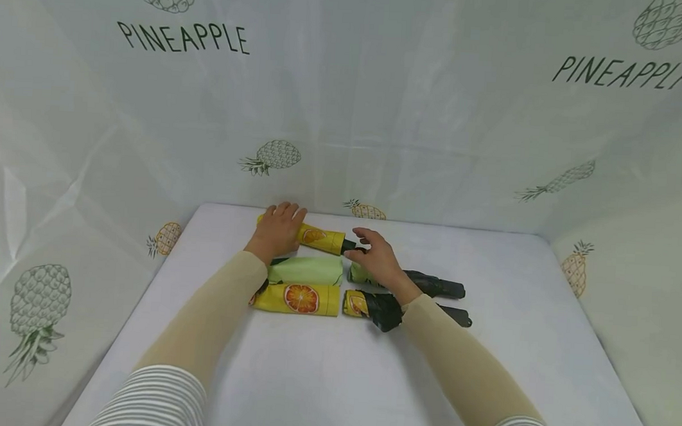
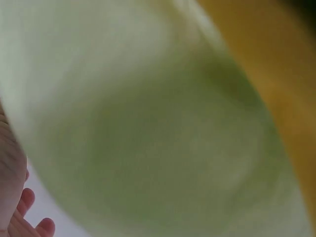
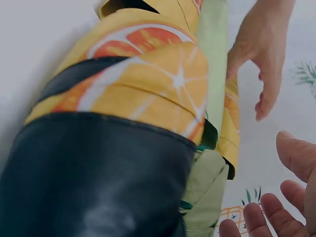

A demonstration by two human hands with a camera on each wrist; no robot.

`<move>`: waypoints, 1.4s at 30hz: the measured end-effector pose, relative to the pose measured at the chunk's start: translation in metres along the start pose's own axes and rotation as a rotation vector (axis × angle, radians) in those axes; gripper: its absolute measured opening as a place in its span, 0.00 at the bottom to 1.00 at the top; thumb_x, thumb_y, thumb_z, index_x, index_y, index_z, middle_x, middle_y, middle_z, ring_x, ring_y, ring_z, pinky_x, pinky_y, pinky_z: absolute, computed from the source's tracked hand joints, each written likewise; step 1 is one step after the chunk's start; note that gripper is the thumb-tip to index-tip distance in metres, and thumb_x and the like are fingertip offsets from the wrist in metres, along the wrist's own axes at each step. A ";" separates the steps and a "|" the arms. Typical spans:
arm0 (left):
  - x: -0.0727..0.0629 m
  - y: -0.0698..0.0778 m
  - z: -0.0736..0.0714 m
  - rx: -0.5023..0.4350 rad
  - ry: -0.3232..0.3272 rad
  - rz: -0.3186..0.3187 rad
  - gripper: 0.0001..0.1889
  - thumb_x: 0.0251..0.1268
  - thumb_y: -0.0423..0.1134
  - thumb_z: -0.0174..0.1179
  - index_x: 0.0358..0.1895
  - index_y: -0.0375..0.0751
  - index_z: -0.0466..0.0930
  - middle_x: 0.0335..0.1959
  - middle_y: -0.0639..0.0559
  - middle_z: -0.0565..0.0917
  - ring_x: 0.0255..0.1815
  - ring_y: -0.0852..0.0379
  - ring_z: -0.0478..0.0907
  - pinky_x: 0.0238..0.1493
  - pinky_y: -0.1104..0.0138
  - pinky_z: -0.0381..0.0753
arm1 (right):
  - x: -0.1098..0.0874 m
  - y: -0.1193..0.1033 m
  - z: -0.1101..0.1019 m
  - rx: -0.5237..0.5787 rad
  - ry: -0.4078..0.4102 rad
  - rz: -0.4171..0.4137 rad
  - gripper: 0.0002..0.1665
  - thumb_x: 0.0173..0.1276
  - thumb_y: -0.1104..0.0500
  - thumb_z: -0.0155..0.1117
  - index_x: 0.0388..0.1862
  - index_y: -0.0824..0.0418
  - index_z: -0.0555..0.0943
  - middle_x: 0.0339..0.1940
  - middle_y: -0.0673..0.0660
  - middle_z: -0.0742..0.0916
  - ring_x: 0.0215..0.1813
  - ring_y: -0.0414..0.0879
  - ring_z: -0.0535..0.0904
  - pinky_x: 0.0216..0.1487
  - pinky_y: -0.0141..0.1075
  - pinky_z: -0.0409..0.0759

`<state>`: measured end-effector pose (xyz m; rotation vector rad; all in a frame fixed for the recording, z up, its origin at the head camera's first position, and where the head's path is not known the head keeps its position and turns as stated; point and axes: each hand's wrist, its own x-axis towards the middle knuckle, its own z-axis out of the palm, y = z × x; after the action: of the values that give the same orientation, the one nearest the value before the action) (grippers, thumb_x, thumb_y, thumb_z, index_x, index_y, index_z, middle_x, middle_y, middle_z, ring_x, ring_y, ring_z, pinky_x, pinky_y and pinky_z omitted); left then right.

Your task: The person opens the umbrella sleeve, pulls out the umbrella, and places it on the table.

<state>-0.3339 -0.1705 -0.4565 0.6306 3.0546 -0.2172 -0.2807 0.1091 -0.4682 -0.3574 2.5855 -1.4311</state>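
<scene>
A yellow folding umbrella [image 1: 323, 239] with orange-slice print lies at the back, its short dark handle [image 1: 348, 246] pointing right. My left hand [image 1: 279, 229] straddles its left part; in the right wrist view the fingers hang loosely beside the yellow cloth. My right hand [image 1: 379, 260] is beside the handle, fingers spread and holding nothing. Nearer me on the left lie a light green cloth roll [image 1: 306, 271] and a yellow orange-print roll [image 1: 313, 300]. Under and beside my right forearm are a green-and-black folded umbrella [image 1: 430, 284] and a yellow-and-black one [image 1: 385, 312]. Light green cloth fills the left wrist view, blurred.
All of it lies on a white table [image 1: 332, 380]. Behind and at both sides hangs a white curtain [image 1: 380, 125] printed with pineapples, reaching the table's back edge. The rolls lie close together in rows.
</scene>
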 end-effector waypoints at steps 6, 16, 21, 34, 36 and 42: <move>0.004 0.004 0.006 0.002 -0.065 -0.007 0.45 0.73 0.52 0.65 0.85 0.43 0.53 0.84 0.42 0.59 0.85 0.39 0.53 0.82 0.41 0.55 | -0.002 0.001 0.004 -0.028 0.019 -0.017 0.39 0.75 0.52 0.69 0.81 0.58 0.68 0.77 0.61 0.74 0.75 0.60 0.72 0.70 0.58 0.75; 0.003 0.007 0.011 0.002 -0.082 0.007 0.44 0.76 0.57 0.63 0.85 0.45 0.54 0.85 0.43 0.59 0.87 0.41 0.51 0.83 0.41 0.52 | -0.007 -0.003 0.006 -0.041 0.027 -0.010 0.38 0.75 0.51 0.70 0.80 0.55 0.70 0.77 0.61 0.75 0.74 0.59 0.73 0.69 0.57 0.76; 0.003 0.007 0.013 0.001 -0.068 0.023 0.40 0.76 0.57 0.62 0.82 0.44 0.61 0.83 0.44 0.64 0.86 0.41 0.52 0.83 0.41 0.52 | -0.007 -0.005 0.008 -0.053 0.034 -0.004 0.38 0.74 0.51 0.70 0.80 0.56 0.70 0.76 0.61 0.76 0.73 0.59 0.75 0.69 0.57 0.76; 0.003 0.005 0.012 0.024 -0.023 0.006 0.29 0.79 0.54 0.60 0.72 0.40 0.70 0.74 0.42 0.76 0.82 0.42 0.63 0.82 0.40 0.55 | -0.006 -0.006 0.010 -0.083 0.061 -0.023 0.36 0.75 0.54 0.70 0.79 0.57 0.71 0.75 0.60 0.76 0.74 0.57 0.74 0.73 0.53 0.74; 0.002 0.004 0.008 0.014 -0.016 0.010 0.26 0.81 0.51 0.58 0.72 0.40 0.69 0.73 0.41 0.76 0.80 0.41 0.66 0.82 0.40 0.55 | -0.006 -0.006 0.008 -0.094 0.073 -0.033 0.36 0.75 0.55 0.70 0.78 0.58 0.71 0.75 0.60 0.77 0.74 0.58 0.74 0.73 0.53 0.74; 0.001 0.002 -0.005 -0.012 0.049 0.059 0.21 0.83 0.45 0.56 0.69 0.38 0.70 0.67 0.37 0.79 0.71 0.37 0.75 0.79 0.39 0.61 | -0.006 -0.007 -0.001 -0.177 0.133 -0.073 0.36 0.76 0.55 0.69 0.79 0.57 0.70 0.76 0.61 0.75 0.75 0.60 0.72 0.73 0.56 0.73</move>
<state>-0.3343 -0.1679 -0.4514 0.7355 3.0757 -0.1857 -0.2740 0.1081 -0.4621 -0.3961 2.8439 -1.2914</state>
